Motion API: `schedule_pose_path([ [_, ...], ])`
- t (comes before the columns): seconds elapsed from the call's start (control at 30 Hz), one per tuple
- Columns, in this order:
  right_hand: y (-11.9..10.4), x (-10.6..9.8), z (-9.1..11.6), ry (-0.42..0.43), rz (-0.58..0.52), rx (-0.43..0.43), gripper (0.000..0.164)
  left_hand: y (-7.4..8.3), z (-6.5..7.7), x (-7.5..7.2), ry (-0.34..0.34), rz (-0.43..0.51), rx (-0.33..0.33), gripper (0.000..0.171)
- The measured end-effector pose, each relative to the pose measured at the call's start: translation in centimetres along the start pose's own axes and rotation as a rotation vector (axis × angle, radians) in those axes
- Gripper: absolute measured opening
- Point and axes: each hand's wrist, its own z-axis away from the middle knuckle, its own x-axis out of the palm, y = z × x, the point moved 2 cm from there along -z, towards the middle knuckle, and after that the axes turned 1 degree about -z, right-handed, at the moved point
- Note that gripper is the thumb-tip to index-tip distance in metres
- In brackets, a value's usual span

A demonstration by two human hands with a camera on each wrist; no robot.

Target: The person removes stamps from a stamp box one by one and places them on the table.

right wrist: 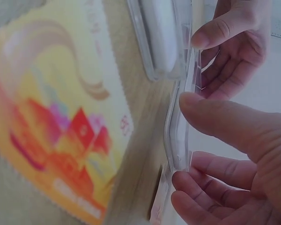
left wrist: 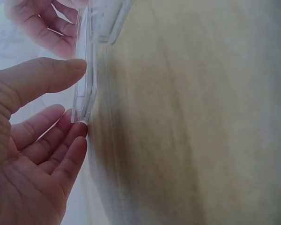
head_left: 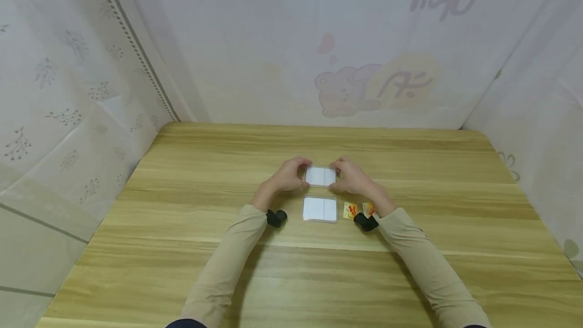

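Observation:
A clear flat plastic case (head_left: 321, 176) with a white insert lies on the table between both hands. My left hand (head_left: 289, 173) grips its left end, thumb on the near edge and fingertips at the far corner. At the opposite end, my right hand (head_left: 349, 175) holds it likewise with thumb and fingers. A second clear case (head_left: 320, 209) with a white insert lies just nearer, touched by neither hand. To its right are two postage stamps, a yellow-and-red one (head_left: 350, 210) and another (head_left: 368, 209) partly hidden by the right wrist's camera.
A bit of orange (head_left: 366, 172) shows behind the right hand, mostly hidden. The wooden table (head_left: 182, 191) meets a printed cloth (head_left: 255, 75) along its back edge. Patterned cloth also hangs at the left and right sides.

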Motion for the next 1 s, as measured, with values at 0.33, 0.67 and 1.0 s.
schedule_pose_path([
  [0.33, -0.22, -0.09, 0.02, -0.009, 0.002, -0.009, 0.059, -0.01, -0.35, -0.07, -0.026, -0.063, 0.019, 0.061],
  [0.67, -0.14, -0.16, 0.10, -0.006, 0.006, -0.011, 0.058, 0.31, -0.53, -0.26, -0.057, -0.063, 0.015, 0.063],
  [1.0, -0.17, -0.09, 0.12, -0.023, 0.028, -0.005, 0.056, 0.20, -0.84, -0.11, -0.062, -0.080, 0.029, 0.062],
])
